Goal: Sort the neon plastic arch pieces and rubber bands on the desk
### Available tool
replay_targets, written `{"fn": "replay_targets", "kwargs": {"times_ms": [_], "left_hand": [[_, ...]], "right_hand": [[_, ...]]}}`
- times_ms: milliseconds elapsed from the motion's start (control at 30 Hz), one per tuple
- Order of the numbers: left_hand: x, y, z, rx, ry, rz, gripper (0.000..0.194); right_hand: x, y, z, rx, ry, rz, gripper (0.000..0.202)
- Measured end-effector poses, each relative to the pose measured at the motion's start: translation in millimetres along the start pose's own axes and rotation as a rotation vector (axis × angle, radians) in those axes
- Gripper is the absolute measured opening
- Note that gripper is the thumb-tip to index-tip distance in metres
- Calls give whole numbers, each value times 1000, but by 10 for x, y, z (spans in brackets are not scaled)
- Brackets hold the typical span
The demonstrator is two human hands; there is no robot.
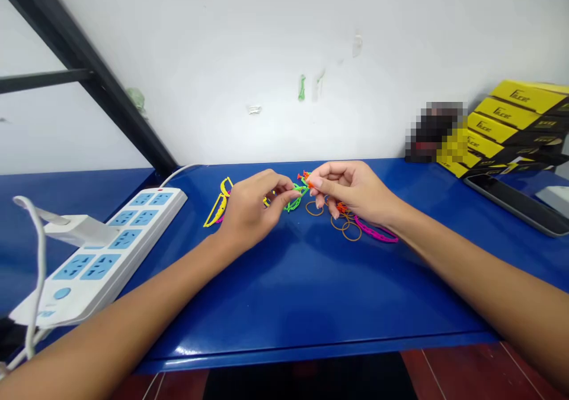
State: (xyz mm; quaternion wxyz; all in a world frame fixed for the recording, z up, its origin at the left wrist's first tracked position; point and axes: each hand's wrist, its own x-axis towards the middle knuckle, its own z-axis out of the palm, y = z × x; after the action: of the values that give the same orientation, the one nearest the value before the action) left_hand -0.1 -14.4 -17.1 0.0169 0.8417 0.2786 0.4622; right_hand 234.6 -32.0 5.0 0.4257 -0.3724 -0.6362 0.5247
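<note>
Over the middle of the table, my left hand (258, 204) is closed in a pinch at a small green plastic toy bow (292, 205). Facing it, my right hand (349, 189) pinches a small orange plastic piece (310, 183) between thumb and index finger, close against the green bow. Several tan rubber bands (351, 232) lie below the right hand, beside a magenta curved plastic piece (377, 232). More orange pieces (342, 208) show under its fingers. Left of my left hand lies a yellow toy bow (217, 209), partly hidden by the hand.
A white power strip (120, 240) with a plugged-in adapter (82, 230) and cable stands on the left of the blue table (284, 293). Stacked yellow and black boxes (502, 124) and a dark phone (518, 204) are at the right. A white wall (267, 50) closes the back.
</note>
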Motion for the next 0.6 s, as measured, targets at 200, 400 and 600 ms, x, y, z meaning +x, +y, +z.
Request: {"fn": "replay_targets", "kwargs": {"times_ms": [200, 400, 600], "left_hand": [[-6, 56, 13, -52, 15, -76, 11], [41, 152, -8, -230, 171, -403, 20], [70, 133, -12, -371, 197, -517, 32]], "right_hand": [[12, -16, 1, -11, 0, 8, 46], [-6, 121, 108, -167, -11, -22, 39], [-28, 118, 124, -292, -49, -3, 28]]}}
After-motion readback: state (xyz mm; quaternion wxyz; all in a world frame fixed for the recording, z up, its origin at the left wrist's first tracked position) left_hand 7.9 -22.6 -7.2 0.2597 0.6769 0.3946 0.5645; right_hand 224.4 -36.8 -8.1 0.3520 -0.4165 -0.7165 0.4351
